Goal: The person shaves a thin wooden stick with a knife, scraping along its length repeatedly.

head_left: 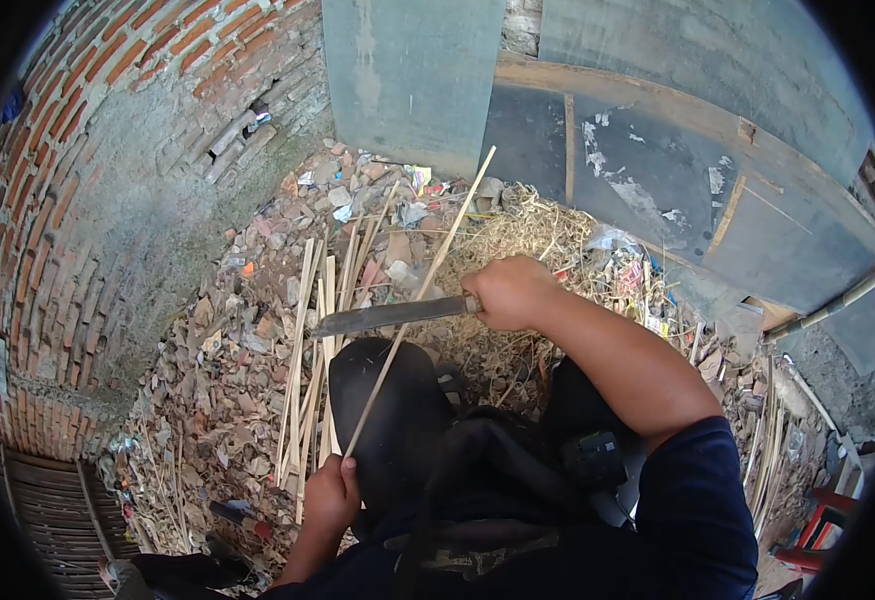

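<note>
My right hand (512, 292) is closed around the handle of a machete (392, 317), its long blade pointing left. Beneath or against the blade runs a thin bamboo strip (457, 228), slanting up and away across my knee. The strip's near end is gripped in my left hand (329, 495), with the thumb pressed on it. Whether the blade's edge touches the strip, I cannot tell. Beside my left knee lies a bundle of pale bamboo strips (302, 370). A heap of curled shavings (517, 235) spreads beyond my right hand.
Broken brick and rubble (227, 400) cover the ground. A brick wall (87, 200) rises on the left, and grey panels (407, 80) stand ahead. More strips (767, 450) and a red plastic object (815, 530) are at right. A dark tool with a reddish handle (242, 518) lies lower left.
</note>
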A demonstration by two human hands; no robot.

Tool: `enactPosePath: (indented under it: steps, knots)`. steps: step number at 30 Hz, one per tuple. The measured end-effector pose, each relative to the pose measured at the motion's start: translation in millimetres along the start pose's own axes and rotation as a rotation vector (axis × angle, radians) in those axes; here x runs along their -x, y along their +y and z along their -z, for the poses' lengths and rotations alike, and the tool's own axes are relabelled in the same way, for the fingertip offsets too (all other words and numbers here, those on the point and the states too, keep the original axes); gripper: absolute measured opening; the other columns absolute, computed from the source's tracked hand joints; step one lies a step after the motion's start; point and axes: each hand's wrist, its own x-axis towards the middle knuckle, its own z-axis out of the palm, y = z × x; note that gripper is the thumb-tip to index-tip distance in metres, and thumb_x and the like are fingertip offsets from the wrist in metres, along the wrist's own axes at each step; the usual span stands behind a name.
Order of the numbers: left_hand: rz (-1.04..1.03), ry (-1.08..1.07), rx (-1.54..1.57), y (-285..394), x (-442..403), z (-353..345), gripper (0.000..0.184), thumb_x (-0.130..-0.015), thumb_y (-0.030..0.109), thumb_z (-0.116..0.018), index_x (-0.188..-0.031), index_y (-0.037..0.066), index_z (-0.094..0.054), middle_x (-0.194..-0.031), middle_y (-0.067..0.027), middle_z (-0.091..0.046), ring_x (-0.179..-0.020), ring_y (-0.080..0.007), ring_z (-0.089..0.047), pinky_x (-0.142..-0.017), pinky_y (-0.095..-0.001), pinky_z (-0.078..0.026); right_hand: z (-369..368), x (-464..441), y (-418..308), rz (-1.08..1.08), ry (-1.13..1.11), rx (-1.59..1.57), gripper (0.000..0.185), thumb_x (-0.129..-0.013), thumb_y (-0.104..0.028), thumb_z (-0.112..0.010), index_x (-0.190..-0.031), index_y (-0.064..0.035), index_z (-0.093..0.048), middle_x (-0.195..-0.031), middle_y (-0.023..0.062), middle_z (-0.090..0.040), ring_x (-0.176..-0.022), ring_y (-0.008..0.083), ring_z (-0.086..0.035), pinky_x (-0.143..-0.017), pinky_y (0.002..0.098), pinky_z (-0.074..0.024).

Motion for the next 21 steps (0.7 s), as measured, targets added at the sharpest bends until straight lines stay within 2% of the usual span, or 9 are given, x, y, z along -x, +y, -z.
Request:
enactPosePath:
  steps: [2,5,8,11,13,16,17,20,21]
  knots:
    - [0.011,0.033,-0.023,-2,-1,-7,0.037,-0.107,0.030,-0.048,-0.085,0.001,-0.054,-0.064,-0.0266,-0.059,-0.064,-0.0511,-0.061,-0.059,-0.0586,-0.045,-5,0,-5,0.069,-0.040,0.011,0.029,-0.082,-0.026,-0.070,-0.104,-0.0073,-0.070,-0.099,0.0182,-0.072,-0.095,0.0371,-0.070,-0.083,0.0493,-0.0566]
    - [0.022,0.073,-0.042,-13,4,-20,0.037,-0.106,0.031,-0.048,-0.085,0.001,-0.054,-0.066,-0.0271,-0.060,-0.065,-0.0515,-0.061,-0.059,-0.0594,-0.046,-19,-28,45,-0.075,0.119,-0.284,0.029,-0.082,-0.025,-0.070,-0.104,-0.0068,-0.071,-0.096,0.0184,-0.072,-0.095,0.0370,-0.070,-0.082,0.0488,-0.0567]
    - [0.031,0.076,-0.084,-13,2,-17,0.039,-0.107,0.033,-0.047,-0.085,0.002,-0.053,-0.067,-0.0278,-0.061,-0.066,-0.0519,-0.062,-0.060,-0.0603,-0.046,-15,-31,80,-0.225,0.215,-0.364,0.027,-0.081,-0.024,-0.070,-0.102,-0.0068,-0.071,-0.094,0.0186,-0.072,-0.094,0.0372,-0.071,-0.082,0.0484,-0.0565]
    - [0.024,0.032,-0.117,-6,-1,-1,0.041,-0.107,0.036,-0.045,-0.086,0.002,-0.053,-0.068,-0.0284,-0.061,-0.067,-0.0524,-0.062,-0.060,-0.0614,-0.046,-15,-15,65,-0.166,0.141,-0.159,0.028,-0.080,-0.024,-0.070,-0.102,-0.0073,-0.070,-0.095,0.0185,-0.072,-0.095,0.0368,-0.071,-0.082,0.0481,-0.0566]
    - [0.013,0.007,-0.102,-6,-3,-1,0.042,-0.108,0.036,-0.044,-0.085,0.002,-0.053,-0.068,-0.0280,-0.061,-0.067,-0.0529,-0.061,-0.060,-0.0605,-0.045,-5,1,30,-0.089,0.068,-0.096,0.028,-0.080,-0.024,-0.070,-0.103,-0.0084,-0.071,-0.095,0.0178,-0.072,-0.096,0.0363,-0.071,-0.083,0.0478,-0.0567]
    - [-0.044,-0.054,0.077,-17,-8,-2,0.043,-0.109,0.035,-0.044,-0.084,0.001,-0.054,-0.068,-0.0276,-0.061,-0.067,-0.0543,-0.059,-0.059,-0.0576,-0.046,-6,3,9,0.010,0.025,-0.038,0.028,-0.079,-0.024,-0.070,-0.104,-0.0104,-0.071,-0.096,0.0163,-0.073,-0.097,0.0356,-0.071,-0.084,0.0479,-0.0568]
    - [-0.046,-0.078,0.127,-21,-10,-2,0.045,-0.110,0.036,-0.044,-0.083,0.001,-0.053,-0.064,-0.0201,-0.059,-0.059,-0.0425,-0.060,-0.058,-0.0488,-0.046,-9,2,6,0.044,0.020,-0.027,0.028,-0.079,-0.024,-0.070,-0.104,-0.0111,-0.071,-0.096,0.0158,-0.073,-0.097,0.0354,-0.071,-0.085,0.0480,-0.0568]
    - [-0.025,-0.177,0.387,-44,-14,-3,0.049,-0.111,0.039,-0.043,-0.082,0.001,-0.052,-0.064,-0.0106,-0.054,-0.060,-0.0232,-0.054,-0.059,-0.0407,-0.045,-24,-28,45,-0.081,0.104,-0.138,0.028,-0.079,-0.024,-0.070,-0.104,-0.0119,-0.071,-0.097,0.0155,-0.072,-0.098,0.0356,-0.071,-0.084,0.0489,-0.0566]
    - [0.019,-0.204,0.410,-33,-14,6,0.050,-0.111,0.041,-0.042,-0.081,0.003,-0.051,-0.067,-0.0020,-0.048,-0.065,-0.0116,-0.044,-0.059,-0.0336,-0.041,-19,-25,44,-0.104,0.097,-0.161,0.028,-0.079,-0.023,-0.069,-0.105,-0.0115,-0.070,-0.096,0.0163,-0.072,-0.097,0.0361,-0.071,-0.084,0.0495,-0.0566]
